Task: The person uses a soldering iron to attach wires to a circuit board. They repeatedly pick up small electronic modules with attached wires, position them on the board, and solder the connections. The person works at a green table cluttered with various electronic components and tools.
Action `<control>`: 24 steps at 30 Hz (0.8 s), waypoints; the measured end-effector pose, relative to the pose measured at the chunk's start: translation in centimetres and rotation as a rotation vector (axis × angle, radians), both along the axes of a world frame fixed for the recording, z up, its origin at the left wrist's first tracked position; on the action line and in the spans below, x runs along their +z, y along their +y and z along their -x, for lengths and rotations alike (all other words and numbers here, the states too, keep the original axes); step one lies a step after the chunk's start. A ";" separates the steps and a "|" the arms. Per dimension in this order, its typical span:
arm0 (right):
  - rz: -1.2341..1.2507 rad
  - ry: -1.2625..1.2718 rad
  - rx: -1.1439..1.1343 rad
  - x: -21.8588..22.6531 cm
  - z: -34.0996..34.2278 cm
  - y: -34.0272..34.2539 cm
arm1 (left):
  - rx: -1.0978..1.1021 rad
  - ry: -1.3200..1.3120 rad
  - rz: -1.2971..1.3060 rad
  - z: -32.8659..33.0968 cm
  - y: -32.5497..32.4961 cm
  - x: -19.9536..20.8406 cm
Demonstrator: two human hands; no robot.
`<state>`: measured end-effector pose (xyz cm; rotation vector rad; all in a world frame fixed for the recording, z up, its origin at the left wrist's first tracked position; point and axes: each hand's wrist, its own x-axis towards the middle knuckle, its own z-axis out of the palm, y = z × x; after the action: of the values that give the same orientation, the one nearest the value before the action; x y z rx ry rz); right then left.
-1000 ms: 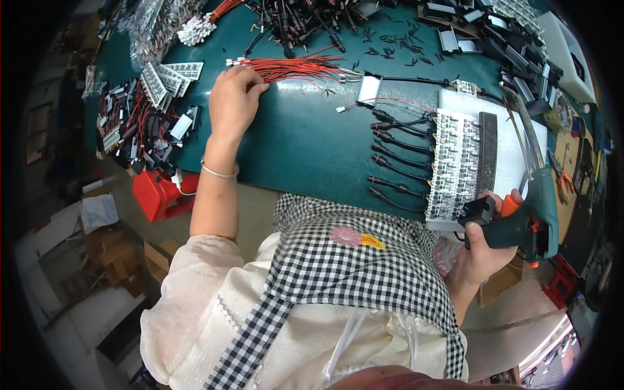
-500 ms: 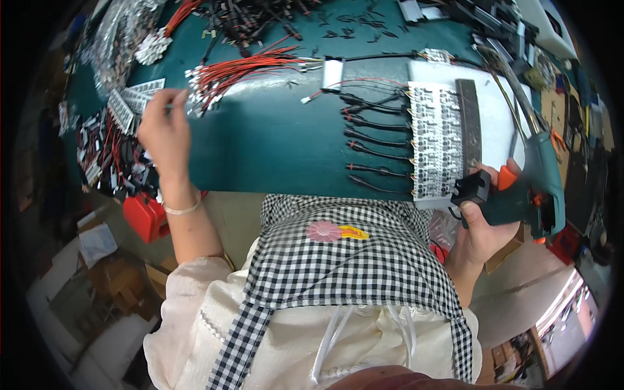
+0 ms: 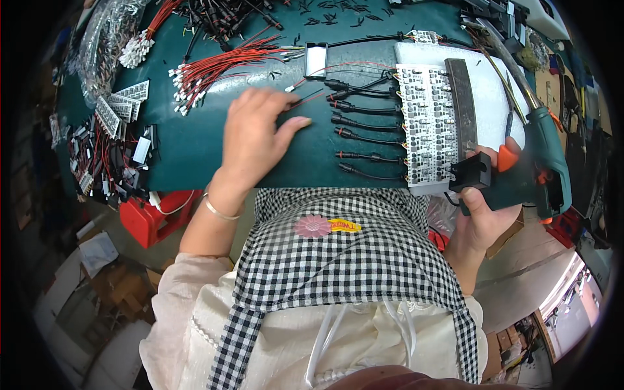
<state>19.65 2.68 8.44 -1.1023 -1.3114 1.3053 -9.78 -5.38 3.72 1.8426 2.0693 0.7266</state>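
Observation:
My left hand (image 3: 257, 133) hovers over the green work surface, fingers curled and thumb standing apart. Thin red and dark wires (image 3: 308, 100) stick out past its fingertips and appear to be held; their other end is hidden. Close by, a white connector on a red lead (image 3: 290, 89) lies beside a small white-faced black box (image 3: 316, 60). My right hand (image 3: 484, 211) is wrapped round the handle of a green pistol-shaped tool (image 3: 546, 159) with an orange trigger. A black block (image 3: 470, 173) sits at the handle's end, by my thumb. White circuit boards (image 3: 426, 127) with several black cables (image 3: 368, 134) stand left of the tool.
A dark bar (image 3: 462, 104) lies along the boards on a white foam slab (image 3: 494, 97). Red wires with white connectors (image 3: 214, 71) lie at the far left. Loose boards (image 3: 127, 101) and a heap of wired parts (image 3: 107, 159) sit left. A red case (image 3: 153, 218) is below the edge.
My left hand has moved right from the far-left wires and boards to beside the cables, with thin wires now showing at its fingertips. My right hand stays on the green tool.

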 end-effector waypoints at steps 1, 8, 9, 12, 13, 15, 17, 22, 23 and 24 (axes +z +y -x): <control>0.001 0.007 0.003 0.1 0.1 -0.1 | 0.024 0.000 -0.005 -0.7 0.7 -0.5; -0.029 0.118 0.068 0.1 -0.7 -0.5 | -0.030 -0.102 0.078 -2.0 1.3 0.4; -0.035 0.167 0.089 -0.1 -0.7 -0.3 | -0.026 -0.243 0.120 -2.5 1.3 1.6; 0.002 0.278 0.147 -0.8 -0.7 0.0 | -0.077 -0.829 0.265 -5.3 2.3 4.5; 0.005 0.286 0.148 -1.0 -0.4 0.1 | -0.136 -0.929 0.304 -5.9 2.9 4.6; 0.029 0.319 0.144 -1.0 -0.1 0.1 | -0.230 -0.918 0.351 -6.9 4.1 5.4; 0.070 0.367 0.137 -0.9 0.0 0.0 | -0.230 -0.986 0.352 -7.9 4.8 5.8; 0.158 0.294 0.052 -0.5 0.0 -0.5 | -0.219 -1.022 0.389 -8.6 5.3 6.2; 0.185 0.256 0.018 -0.3 0.1 -0.6 | -0.223 -1.015 0.385 -8.7 5.3 6.2; 0.187 0.260 0.018 -0.4 0.0 -0.6 | -0.227 -1.008 0.381 -8.8 5.3 6.2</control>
<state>19.61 2.06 8.07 -1.0085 -1.0252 1.5524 -1.02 -0.11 9.89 1.0994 1.2049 0.8678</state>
